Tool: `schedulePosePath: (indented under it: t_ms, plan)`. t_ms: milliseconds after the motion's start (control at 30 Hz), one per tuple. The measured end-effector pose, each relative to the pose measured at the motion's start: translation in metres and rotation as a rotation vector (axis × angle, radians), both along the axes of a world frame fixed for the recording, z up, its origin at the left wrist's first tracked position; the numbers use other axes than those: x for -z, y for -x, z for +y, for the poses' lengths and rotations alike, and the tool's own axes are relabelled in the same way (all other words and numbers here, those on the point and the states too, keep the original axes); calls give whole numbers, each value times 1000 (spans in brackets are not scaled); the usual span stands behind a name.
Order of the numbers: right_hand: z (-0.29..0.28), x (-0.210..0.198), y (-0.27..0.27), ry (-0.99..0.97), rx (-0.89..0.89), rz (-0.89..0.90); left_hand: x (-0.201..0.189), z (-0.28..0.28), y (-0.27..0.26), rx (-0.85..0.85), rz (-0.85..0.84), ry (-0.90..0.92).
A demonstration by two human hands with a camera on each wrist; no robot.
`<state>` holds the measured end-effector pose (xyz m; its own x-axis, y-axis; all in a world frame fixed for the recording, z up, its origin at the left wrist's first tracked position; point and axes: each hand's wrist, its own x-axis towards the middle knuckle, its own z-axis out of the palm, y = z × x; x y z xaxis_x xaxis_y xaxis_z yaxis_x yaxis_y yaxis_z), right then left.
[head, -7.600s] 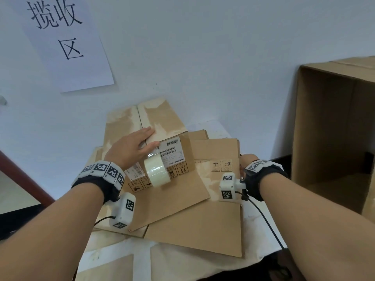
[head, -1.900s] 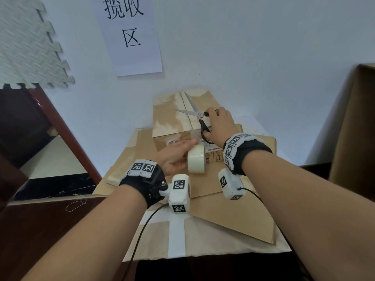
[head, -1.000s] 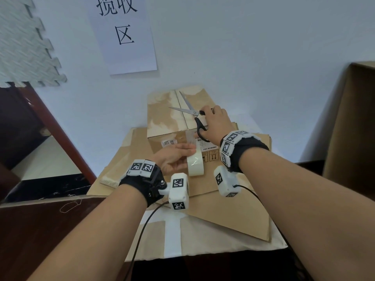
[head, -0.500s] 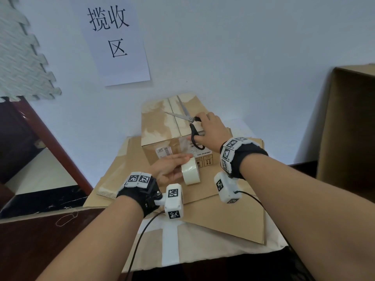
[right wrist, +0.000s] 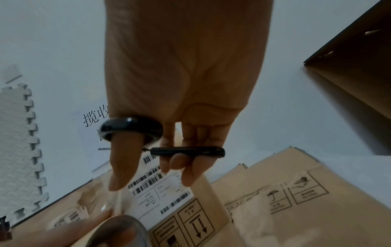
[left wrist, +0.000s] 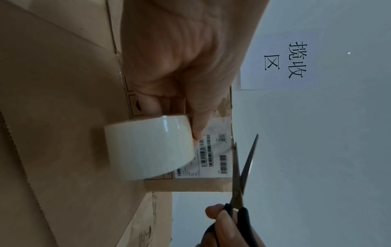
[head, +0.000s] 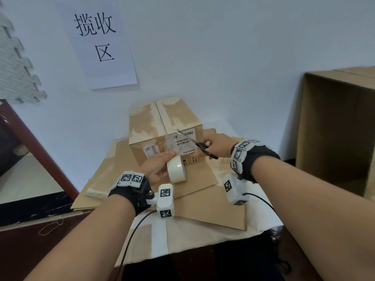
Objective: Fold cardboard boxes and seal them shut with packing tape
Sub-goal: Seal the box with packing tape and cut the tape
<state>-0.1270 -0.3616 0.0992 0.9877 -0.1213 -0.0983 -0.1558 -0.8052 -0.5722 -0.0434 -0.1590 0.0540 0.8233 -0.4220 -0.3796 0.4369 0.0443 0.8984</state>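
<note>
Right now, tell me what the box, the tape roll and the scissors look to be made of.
Box: brown corrugated cardboard, matte, with pale torn patches where old tape seemingly peeled off.
Tape roll: glossy, pale translucent plastic film; highlights glint on its wound face, and labels show through the pulled strip.
Scissors: thin grey blades, probably steel; black glossy handle loops, likely plastic.
</note>
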Motion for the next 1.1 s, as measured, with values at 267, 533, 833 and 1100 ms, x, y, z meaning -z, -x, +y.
schedulePosePath:
  t_ms: [267,533,833,1100]
  plan:
    - [4,1,22,-16,4,81,3,1,-2,34,-37,-22]
    - [10,-3,4,33,-13,98,2,-1,-1,11,5,7]
    - [8,-8,-1,108,-1,147,2,-2,-4,36,1,-10]
    - [11,-8,-1,20,0,153,3,-1,-8,44,8,-21]
